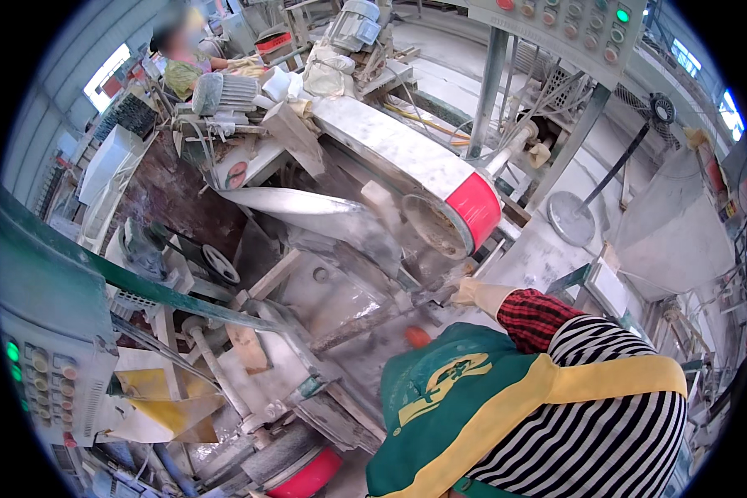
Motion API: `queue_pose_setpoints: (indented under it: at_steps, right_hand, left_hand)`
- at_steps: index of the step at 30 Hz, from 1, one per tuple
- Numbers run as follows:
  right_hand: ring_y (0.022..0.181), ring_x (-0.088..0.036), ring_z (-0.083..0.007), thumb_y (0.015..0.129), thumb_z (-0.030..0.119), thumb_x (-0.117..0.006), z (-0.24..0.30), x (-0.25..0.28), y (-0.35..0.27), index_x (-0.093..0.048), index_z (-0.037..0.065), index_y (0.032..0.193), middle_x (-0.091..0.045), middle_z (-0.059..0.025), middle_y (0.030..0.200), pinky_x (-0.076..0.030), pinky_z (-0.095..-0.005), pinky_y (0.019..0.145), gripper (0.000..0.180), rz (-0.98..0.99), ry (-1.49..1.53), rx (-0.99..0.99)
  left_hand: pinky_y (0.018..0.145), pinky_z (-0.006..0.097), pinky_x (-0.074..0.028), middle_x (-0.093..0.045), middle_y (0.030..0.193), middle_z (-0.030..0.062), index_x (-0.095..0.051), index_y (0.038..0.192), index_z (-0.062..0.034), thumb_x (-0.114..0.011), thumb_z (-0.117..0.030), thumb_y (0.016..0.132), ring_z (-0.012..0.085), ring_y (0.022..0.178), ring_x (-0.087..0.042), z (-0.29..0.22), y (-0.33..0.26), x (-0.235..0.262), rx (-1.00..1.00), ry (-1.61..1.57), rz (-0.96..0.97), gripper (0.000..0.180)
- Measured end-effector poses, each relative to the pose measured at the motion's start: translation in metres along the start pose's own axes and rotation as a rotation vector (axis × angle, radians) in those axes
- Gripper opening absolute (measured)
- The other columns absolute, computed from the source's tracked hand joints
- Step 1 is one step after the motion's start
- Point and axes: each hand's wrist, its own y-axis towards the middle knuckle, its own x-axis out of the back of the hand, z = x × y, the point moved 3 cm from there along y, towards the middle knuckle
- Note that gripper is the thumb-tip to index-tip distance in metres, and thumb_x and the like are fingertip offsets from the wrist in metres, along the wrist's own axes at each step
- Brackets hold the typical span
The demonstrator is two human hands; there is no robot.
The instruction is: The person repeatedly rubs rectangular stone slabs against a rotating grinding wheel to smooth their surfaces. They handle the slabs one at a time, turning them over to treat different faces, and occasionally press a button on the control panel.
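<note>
My gloved right hand (pixel 471 292) presses beside the dusty grinding wheel (pixel 440 226), grip unclear, best kept clear of its rim; left unseen.

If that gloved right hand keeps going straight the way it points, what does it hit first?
Probably the dusty machine housing just below the red-rimmed wheel guard. The right hand points left toward it and seems almost touching; depth is hard to judge in this view.

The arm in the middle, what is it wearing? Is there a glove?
Yes. The right hand wears a pale, dusty cream glove. Behind it the forearm has a red and black checked sleeve cover, then a black and white striped sleeve. A green apron with yellow straps covers the front. The other hand is not in view.
</note>
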Motion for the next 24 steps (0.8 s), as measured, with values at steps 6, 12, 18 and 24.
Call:
queue_pose_setpoints:
  at_steps: [6,12,18,24]
  right_hand:
    - [0.104,-0.068,-0.0290,0.083,0.025,-0.058,0.011,-0.028,0.013,-0.059,0.017,0.139,-0.069,-0.0159,0.119,-0.054,-0.0394,0.093,0.057,0.010,0.148,0.207]
    - [0.076,-0.070,-0.0239,0.085,0.020,-0.062,-0.010,-0.089,0.042,-0.059,0.016,0.139,-0.073,-0.0125,0.097,-0.058,-0.0354,0.075,0.054,-0.009,0.205,0.259]
    - [0.064,-0.067,-0.0177,0.090,0.017,-0.062,0.060,-0.098,0.027,-0.056,0.012,0.141,-0.072,-0.0112,0.083,-0.057,-0.0334,0.058,0.051,0.287,0.672,0.113]
    - [0.064,-0.063,-0.0162,0.096,0.025,-0.069,0.156,-0.147,0.026,-0.042,0.013,0.152,-0.071,-0.0131,0.096,-0.055,-0.0311,0.058,0.062,0.827,1.386,0.431]
  left_hand:
    - [0.082,0.046,-0.051,-0.066,0.111,0.0175,-0.062,0.124,-0.0048,-0.064,-0.046,0.092,0.0356,0.096,-0.063,-0.030,-0.030,0.014,0.118,-0.148,0.085,0.052]
    - [0.096,0.047,-0.050,-0.064,0.125,0.0202,-0.057,0.134,-0.0030,-0.073,-0.037,0.087,0.0398,0.111,-0.061,-0.047,-0.069,0.006,0.352,-0.510,0.166,0.060]
    - [0.079,0.040,-0.060,-0.054,0.135,0.0264,-0.040,0.151,-0.0072,-0.086,-0.014,0.075,0.0287,0.092,-0.066,-0.093,-0.096,0.079,0.600,-0.828,0.483,0.089]
    - [0.095,0.037,-0.051,-0.053,0.142,0.0167,-0.047,0.147,-0.0032,-0.082,-0.006,0.075,0.0250,0.111,-0.060,-0.233,-0.035,0.179,0.402,-1.552,0.876,0.080]
